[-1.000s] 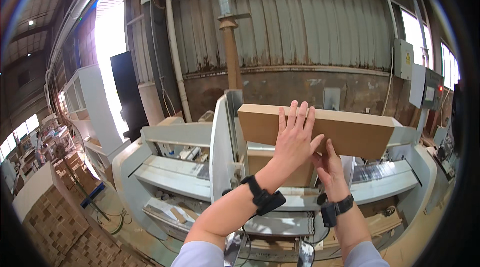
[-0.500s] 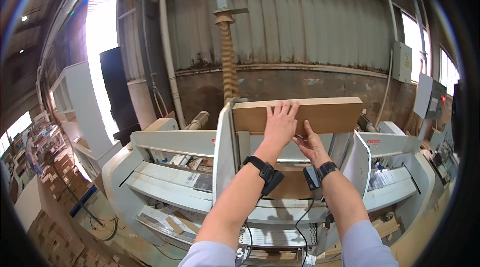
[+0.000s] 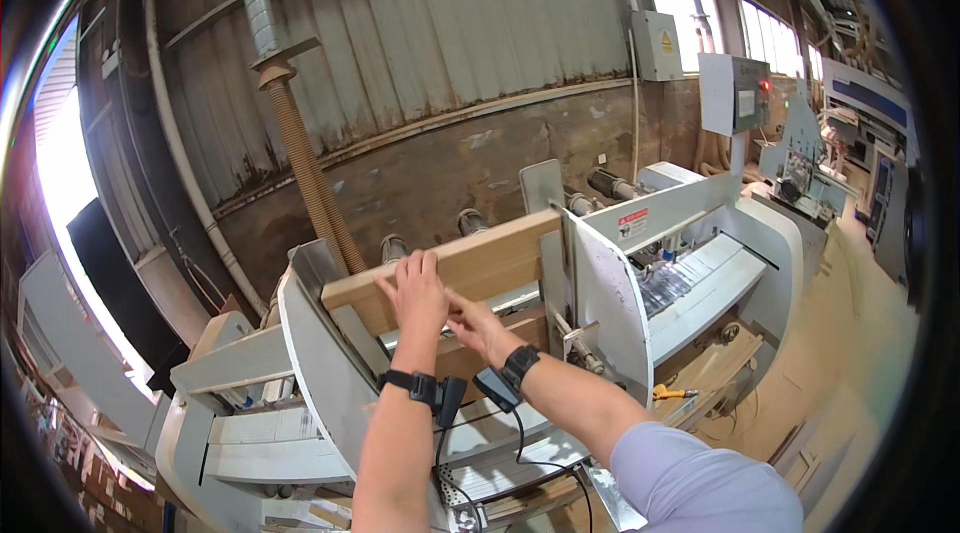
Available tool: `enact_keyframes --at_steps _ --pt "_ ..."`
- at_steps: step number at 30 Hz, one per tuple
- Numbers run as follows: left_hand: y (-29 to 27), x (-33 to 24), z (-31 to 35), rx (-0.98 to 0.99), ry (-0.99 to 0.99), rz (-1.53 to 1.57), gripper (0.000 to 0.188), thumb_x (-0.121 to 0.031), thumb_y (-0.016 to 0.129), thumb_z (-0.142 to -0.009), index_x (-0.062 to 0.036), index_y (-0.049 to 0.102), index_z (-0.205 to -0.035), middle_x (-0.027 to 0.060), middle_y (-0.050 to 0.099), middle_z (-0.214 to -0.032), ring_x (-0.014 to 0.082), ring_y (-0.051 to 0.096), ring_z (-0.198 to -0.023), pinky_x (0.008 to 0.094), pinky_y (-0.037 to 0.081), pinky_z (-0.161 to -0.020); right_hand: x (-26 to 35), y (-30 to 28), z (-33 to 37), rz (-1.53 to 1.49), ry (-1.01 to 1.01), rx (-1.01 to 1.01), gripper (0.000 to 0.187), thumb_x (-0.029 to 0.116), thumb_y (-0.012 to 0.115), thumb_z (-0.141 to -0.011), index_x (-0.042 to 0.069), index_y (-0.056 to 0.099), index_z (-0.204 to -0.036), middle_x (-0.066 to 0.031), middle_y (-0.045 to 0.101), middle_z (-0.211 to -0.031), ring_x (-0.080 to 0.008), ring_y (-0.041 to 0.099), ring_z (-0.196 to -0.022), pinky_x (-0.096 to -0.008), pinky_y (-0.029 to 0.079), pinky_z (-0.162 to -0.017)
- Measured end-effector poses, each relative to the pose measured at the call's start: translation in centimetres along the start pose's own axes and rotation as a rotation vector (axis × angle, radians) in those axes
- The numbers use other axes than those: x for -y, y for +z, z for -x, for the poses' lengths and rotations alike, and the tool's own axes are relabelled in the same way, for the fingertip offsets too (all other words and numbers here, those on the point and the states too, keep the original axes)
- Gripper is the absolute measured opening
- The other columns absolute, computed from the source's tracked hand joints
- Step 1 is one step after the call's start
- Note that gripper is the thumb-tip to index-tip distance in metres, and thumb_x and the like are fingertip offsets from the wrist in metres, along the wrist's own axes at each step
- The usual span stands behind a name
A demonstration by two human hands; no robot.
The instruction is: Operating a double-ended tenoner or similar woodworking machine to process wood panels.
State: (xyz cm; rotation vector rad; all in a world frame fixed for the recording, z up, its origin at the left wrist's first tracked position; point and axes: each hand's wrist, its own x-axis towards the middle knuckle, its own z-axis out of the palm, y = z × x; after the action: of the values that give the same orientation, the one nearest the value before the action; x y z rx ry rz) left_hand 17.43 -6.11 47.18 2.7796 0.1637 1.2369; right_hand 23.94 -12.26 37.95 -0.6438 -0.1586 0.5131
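A long wooden board lies across the gap between two upright white guide plates, the left plate and the right plate, on a white machine. My left hand is closed on it, with its fingers over the top edge. Just right of it, my right hand is at the board's lower edge, its thumb up and its fingertips partly hidden behind my left hand. Lower down between the plates sits another brown board. Both wrists wear black straps with small dark devices and cables.
A control box with a red light stands behind the right end of the machine. A ribbed brown hose comes down behind the left plate. A yellow-handled air gun hangs at the lower right, near wooden pieces.
The view has swung to the right, bringing more machinery into sight. The board now spans from plate to plate and appears lower between them. My hands have come closer together on it.
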Motion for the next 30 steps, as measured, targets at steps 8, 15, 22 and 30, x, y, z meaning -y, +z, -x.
enact_keyframes --at_steps 8,15,22,30 --pt "3.4 2.6 6.8 0.237 -0.08 -0.105 0.035 -0.031 0.049 -0.084 -0.0145 0.05 -0.115 0.004 0.048 -0.123 0.0207 0.039 -0.12 0.0628 0.011 -0.101 -2.0 -4.3 13.6 -0.057 0.279 0.012 0.027 0.012 0.054 -0.086 -0.007 0.049 -0.103 -0.0173 0.053 -0.107 -0.0273 0.056 -0.098 -0.0363 0.05 -0.083" --pt "4.8 -1.0 7.0 0.107 -0.152 -0.084 0.05 -0.033 0.053 -0.082 -0.0043 0.044 -0.122 0.0155 0.043 -0.127 0.0301 0.034 -0.123 0.0567 0.014 -0.102 5.7 -15.6 34.2 0.043 0.31 -0.12 0.038 0.03 0.043 -0.092 -0.001 0.047 -0.114 -0.0171 0.052 -0.114 -0.0299 0.056 -0.101 -0.0375 0.048 -0.086" --pt "-2.8 -23.8 19.9 0.77 -0.483 1.906 0.032 -0.024 0.053 -0.086 -0.0027 0.05 -0.11 0.0079 0.055 -0.103 0.0213 0.056 -0.094 0.0325 0.045 -0.083 5.5 -31.3 57.7 -0.382 -0.293 -1.149 0.067 0.046 0.058 -0.08 0.003 0.033 -0.125 -0.0175 0.041 -0.127 -0.0345 0.052 -0.103 -0.0416 0.047 -0.086" --pt "3.3 -46.9 40.1 2.195 -0.352 1.413 0.027 -0.024 0.056 -0.083 -0.009 0.049 -0.105 0.0048 0.056 -0.095 0.0221 0.056 -0.093 0.0336 0.045 -0.079 -0.8 -42.0 75.1 -0.56 -0.493 -1.828 0.097 0.062 0.064 -0.066 0.012 0.02 -0.136 -0.0146 0.026 -0.134 -0.0326 0.041 -0.104 -0.0404 0.043 -0.084"
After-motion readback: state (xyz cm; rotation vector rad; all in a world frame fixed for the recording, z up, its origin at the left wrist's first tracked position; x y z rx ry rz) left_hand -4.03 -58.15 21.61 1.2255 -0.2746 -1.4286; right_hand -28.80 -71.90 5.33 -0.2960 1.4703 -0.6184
